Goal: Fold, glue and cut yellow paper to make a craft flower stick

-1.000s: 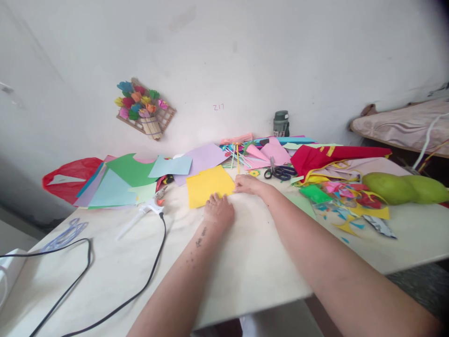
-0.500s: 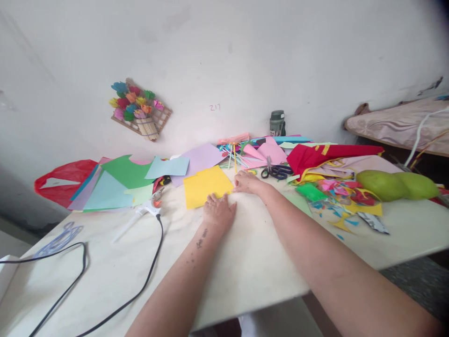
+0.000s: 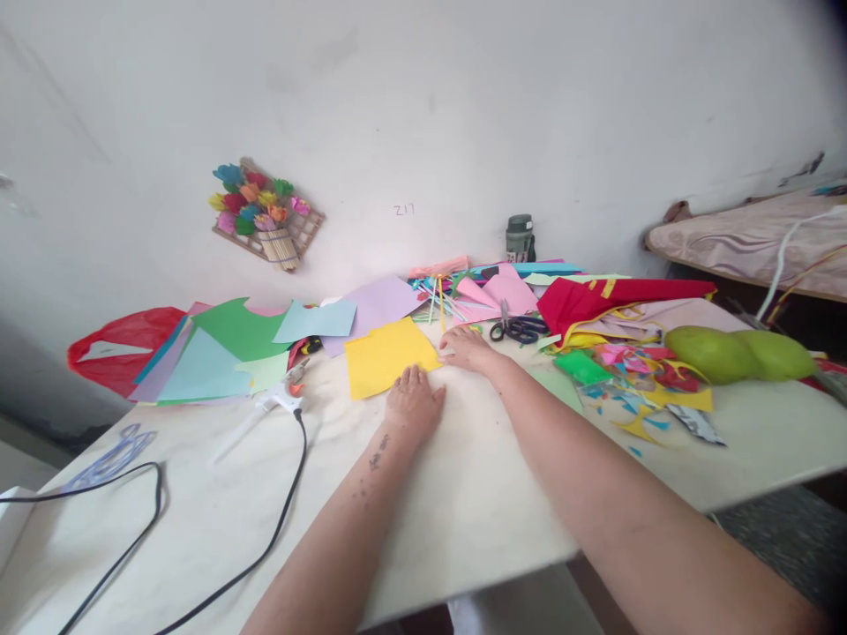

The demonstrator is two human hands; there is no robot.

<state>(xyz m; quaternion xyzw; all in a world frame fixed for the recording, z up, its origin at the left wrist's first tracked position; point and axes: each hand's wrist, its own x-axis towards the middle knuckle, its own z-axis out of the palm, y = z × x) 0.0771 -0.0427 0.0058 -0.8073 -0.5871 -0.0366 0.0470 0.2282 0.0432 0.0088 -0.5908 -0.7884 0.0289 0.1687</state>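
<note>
A yellow sheet of paper (image 3: pixel 380 353) lies on the pale table. My left hand (image 3: pixel 415 401) rests flat at its lower right edge, with the fingertips on the paper and the thumb apart. My right hand (image 3: pixel 465 350) is at the sheet's right corner, its fingers bent and close together; what is between them is too small to make out. Behind the hands are a thin yellow stick (image 3: pixel 441 304) and black-handled scissors (image 3: pixel 520 328).
A white glue gun (image 3: pixel 281 397) with a black cord (image 3: pixel 289 503) lies to the left. Coloured papers (image 3: pixel 212 362) are at the back left. On the right are red cloth (image 3: pixel 595 300), paper scraps (image 3: pixel 639 423) and green fruits (image 3: pixel 718 353). A bottle (image 3: pixel 520 238) stands behind.
The view has shifted slightly. Both hands stay at the yellow sheet, and the sheet's upper edge now looks straighter, with its folded-looking step less visible.
</note>
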